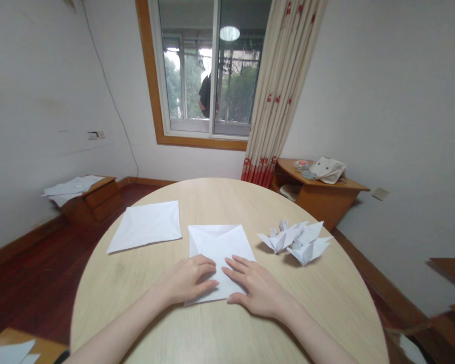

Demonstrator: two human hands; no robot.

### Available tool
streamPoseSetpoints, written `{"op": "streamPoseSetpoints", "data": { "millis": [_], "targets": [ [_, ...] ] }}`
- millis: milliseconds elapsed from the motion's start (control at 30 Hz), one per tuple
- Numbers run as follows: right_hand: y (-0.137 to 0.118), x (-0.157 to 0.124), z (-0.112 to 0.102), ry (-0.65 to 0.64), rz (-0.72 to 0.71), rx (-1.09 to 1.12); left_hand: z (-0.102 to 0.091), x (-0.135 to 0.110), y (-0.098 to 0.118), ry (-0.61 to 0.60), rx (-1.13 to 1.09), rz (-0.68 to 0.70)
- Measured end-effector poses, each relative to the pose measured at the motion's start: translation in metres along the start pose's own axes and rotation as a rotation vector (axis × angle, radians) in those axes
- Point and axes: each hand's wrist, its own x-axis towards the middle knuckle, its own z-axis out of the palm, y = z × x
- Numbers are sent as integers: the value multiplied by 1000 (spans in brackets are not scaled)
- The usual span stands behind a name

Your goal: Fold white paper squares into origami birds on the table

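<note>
A white sheet of paper with faint crease lines lies flat on the round table, right in front of me. On its left part rests my left hand, fingers stretched out and slightly curved. My right hand lies on its right part with the fingers spread and the thumb near the lower edge. Neither hand grips anything. To the left is a stack of white paper. Several folded paper birds sit in a cluster to the right of the sheet.
The round wooden table has a curved edge. Behind it are a window and a patterned curtain. A low cabinet with papers stands at the left, a corner cabinet with a cloth bag at the right.
</note>
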Motion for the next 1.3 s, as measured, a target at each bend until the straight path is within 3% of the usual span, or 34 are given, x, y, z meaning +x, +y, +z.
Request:
{"op": "streamPoseSetpoints", "data": {
  "millis": [367,500,867,1300],
  "targets": [
    [5,-2,3,57,-88,6,-7,0,10,-13,140,3],
    [7,-3,-1,30,-56,-4,-10,0,9,-14,195,-37],
    [-1,-7,-10,-14,-22,-7,-17,-1,4,-53,97,-76],
    [-1,-19,-15,130,-80,-58,-18,1,6,-44,104,-79]
  ]
}}
